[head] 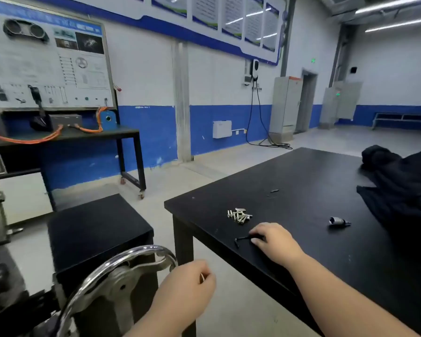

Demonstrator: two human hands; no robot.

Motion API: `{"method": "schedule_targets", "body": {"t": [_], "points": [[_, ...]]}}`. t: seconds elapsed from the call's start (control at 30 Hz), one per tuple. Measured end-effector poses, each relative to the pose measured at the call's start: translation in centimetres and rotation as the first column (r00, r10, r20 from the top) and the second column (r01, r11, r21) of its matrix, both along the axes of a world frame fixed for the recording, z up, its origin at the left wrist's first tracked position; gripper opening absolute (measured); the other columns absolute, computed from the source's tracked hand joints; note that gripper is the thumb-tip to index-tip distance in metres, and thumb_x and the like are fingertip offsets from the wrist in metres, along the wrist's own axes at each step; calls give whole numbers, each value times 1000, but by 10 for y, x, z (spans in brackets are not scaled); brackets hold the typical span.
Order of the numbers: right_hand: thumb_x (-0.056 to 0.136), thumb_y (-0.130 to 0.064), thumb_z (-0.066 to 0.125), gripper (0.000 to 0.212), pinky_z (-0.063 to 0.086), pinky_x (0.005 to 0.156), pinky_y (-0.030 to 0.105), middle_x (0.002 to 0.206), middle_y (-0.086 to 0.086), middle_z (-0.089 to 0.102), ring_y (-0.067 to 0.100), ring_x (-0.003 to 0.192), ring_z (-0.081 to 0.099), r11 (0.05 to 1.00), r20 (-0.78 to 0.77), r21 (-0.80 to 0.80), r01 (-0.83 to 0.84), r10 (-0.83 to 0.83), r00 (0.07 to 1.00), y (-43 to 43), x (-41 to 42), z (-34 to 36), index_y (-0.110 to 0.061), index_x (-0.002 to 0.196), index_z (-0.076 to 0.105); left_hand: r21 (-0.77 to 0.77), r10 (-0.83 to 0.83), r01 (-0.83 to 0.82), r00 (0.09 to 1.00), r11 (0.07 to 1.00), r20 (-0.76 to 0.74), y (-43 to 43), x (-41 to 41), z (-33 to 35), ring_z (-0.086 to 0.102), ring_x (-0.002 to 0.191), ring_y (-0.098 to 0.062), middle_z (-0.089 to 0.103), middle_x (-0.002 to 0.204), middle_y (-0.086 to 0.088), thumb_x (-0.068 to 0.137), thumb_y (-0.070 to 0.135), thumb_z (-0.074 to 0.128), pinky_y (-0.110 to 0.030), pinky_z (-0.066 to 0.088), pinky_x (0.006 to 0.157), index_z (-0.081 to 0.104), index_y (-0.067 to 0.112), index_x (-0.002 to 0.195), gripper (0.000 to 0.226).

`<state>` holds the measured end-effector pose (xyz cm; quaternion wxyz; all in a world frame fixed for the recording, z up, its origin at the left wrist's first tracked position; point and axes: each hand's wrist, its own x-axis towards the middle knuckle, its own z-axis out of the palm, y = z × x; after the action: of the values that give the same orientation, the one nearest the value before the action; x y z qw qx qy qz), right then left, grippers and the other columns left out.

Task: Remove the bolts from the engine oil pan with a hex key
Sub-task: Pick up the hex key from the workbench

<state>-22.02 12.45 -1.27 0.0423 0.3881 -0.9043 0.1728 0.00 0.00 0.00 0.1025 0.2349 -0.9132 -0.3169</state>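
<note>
R hand down on bench, fingers curled round black hex key lying flat nr the near-left edge. L hand off the bench, low, fingers curled, pinching small pale item; too small to ID. Heap of bolts on bench just beyond R hand, not touching. Socket-like metal piece further right, apart. Dark cloth at right end. Chrome handwheel near left, close to L hand.

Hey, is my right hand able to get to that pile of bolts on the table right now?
Probably yes. The pile of bolts lies just beyond the right hand on the black table, with nothing between, though its fingers hold the hex key.
</note>
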Motion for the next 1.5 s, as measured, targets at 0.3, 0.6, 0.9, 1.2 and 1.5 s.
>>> {"method": "schedule_targets", "body": {"t": [0.3,0.6,0.9,1.2,1.5], "points": [[94,-22,53,19,44,76,30,84,-7,57,16,84,53,986,133,-168,-20,42,990,10,-44,-8,-27,78,47,12,85,-84,988,996,-127,4,-96,4,57,67,-6,61,72,8,86,37,49,-27,47,61,52,31,78,10],[99,-22,40,10,37,58,19,79,-10,59,4,73,53,690,415,-607,395,-149,897,24,-64,-11,-27,95,48,-458,148,-130,989,880,3,-10,-219,-5,43,104,-26,41,115,-4,78,57,47,-35,37,76,37,21,115,53],[98,-26,42,13,35,54,19,76,-12,60,1,68,53,721,434,-576,385,-129,891,16,-60,-13,-31,90,51,-598,163,-56,978,800,127,-24,-268,-28,37,84,-23,42,112,-7,89,55,31,-32,35,61,41,20,115,45],[96,-25,44,17,35,44,11,53,-17,52,-3,48,45,730,439,-583,356,-86,894,7,-56,-16,-28,83,54,-640,51,7,996,769,72,-23,-276,-31,56,90,-25,56,102,-5,96,36,30,-30,30,58,50,17,101,28],[94,-26,47,19,32,42,12,49,-17,50,0,44,41,717,483,-587,376,-62,873,5,-56,-12,-25,78,59,-694,-7,29,999,720,35,-19,-272,-29,58,74,-25,62,91,-3,97,35,33,-27,25,47,48,17,82,27]]}}
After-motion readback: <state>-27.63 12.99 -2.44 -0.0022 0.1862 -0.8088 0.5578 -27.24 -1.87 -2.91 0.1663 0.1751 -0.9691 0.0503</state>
